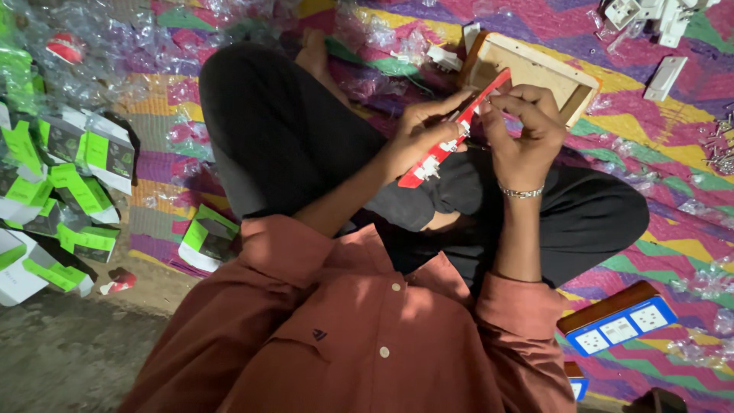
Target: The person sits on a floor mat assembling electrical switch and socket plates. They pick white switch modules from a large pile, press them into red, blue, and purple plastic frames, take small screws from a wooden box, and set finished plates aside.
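I sit cross-legged on a colourful mat (657, 176). My left hand (424, 126) grips a long red plate (451, 138) that carries white socket parts, held tilted above my lap. My right hand (524, 126), with a metal bracelet at the wrist, pinches at the plate's upper part with its fingertips. What the fingertips hold is too small to tell. An open wooden box frame (535, 73) lies on the mat just beyond both hands.
Green-and-white cartons (84, 176) are piled at the left, with crumpled clear plastic wrappers (99, 61) behind them. A finished wooden board with blue face and white sockets (619, 321) lies at the lower right. White switch parts (657, 19) and small screws (719, 141) lie at the right.
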